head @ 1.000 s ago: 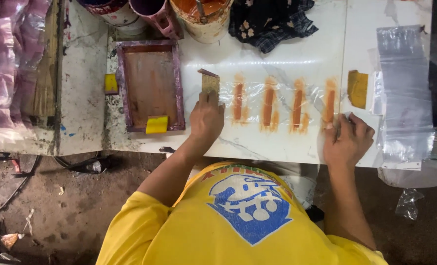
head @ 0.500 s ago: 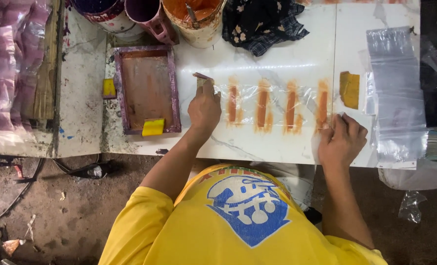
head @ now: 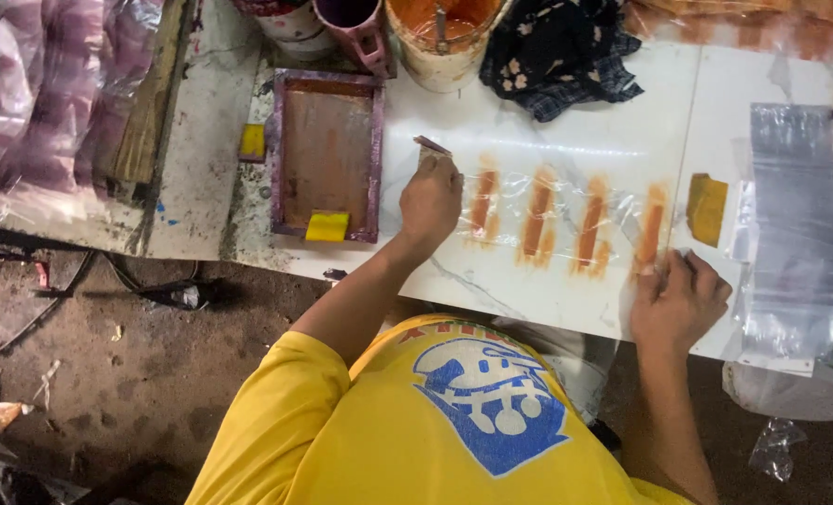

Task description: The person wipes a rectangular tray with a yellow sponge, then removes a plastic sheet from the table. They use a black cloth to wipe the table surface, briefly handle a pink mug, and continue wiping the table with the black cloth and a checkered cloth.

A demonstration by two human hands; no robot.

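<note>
My left hand (head: 431,198) grips a small flat scraper (head: 428,150) at the left end of a clear plastic sheet (head: 566,220) that lies on the white marble-look table (head: 547,131). Several orange paint stripes (head: 537,223) show on the sheet. My right hand (head: 680,299) presses the sheet's right end down near the table's front edge, fingers bent on the plastic. A yellow sponge (head: 707,208) lies just beyond my right hand.
A purple-framed printing screen (head: 326,154) lies left of my left hand, with a yellow pad (head: 326,225) at its near edge. Paint buckets (head: 444,33) and a dark patterned cloth (head: 559,51) stand at the back. Clear plastic bags (head: 795,224) lie at right; dirt floor below.
My left hand and scraper have drawn slightly left, off the first stripe. The view shifted, so everything sits further right and lower. My right hand keeps holding the sheet.
</note>
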